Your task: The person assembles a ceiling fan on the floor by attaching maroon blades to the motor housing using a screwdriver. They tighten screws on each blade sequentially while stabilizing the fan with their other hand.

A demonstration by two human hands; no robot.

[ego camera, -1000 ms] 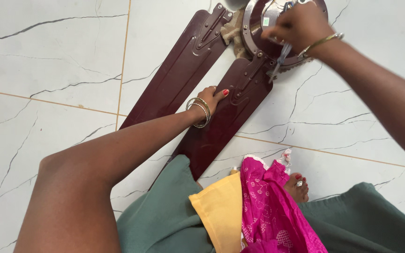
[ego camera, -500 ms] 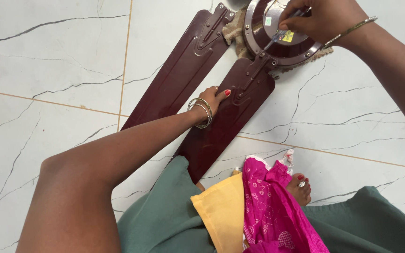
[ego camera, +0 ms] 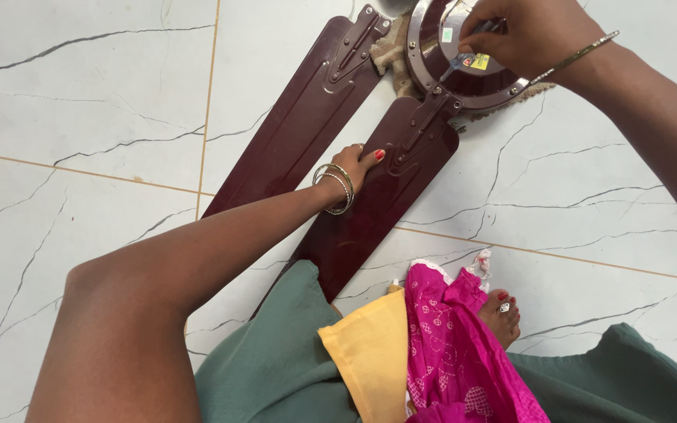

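A dark maroon ceiling fan lies on the marble floor, its round motor housing [ego camera: 464, 78] at the top and two blades running down and left. My left hand [ego camera: 358, 166], with bangles on the wrist, grips the edge of the nearer blade [ego camera: 370, 211] close to its metal bracket. My right hand [ego camera: 530, 35] is closed on a screwdriver [ego camera: 457, 63] whose tip meets the bracket [ego camera: 432, 106] at the housing rim. The second blade [ego camera: 299, 117] lies to the left, untouched.
White marble floor tiles [ego camera: 80, 102] with grey veins and tan grout lines surround the fan. My green garment [ego camera: 276, 368], a yellow cloth [ego camera: 366, 352] and pink fabric [ego camera: 452, 345] fill the bottom, with my foot [ego camera: 501, 313] beside them.
My right hand has shifted the screwdriver slightly around the housing rim, and the view has dropped a little. My left hand has stayed on the blade.
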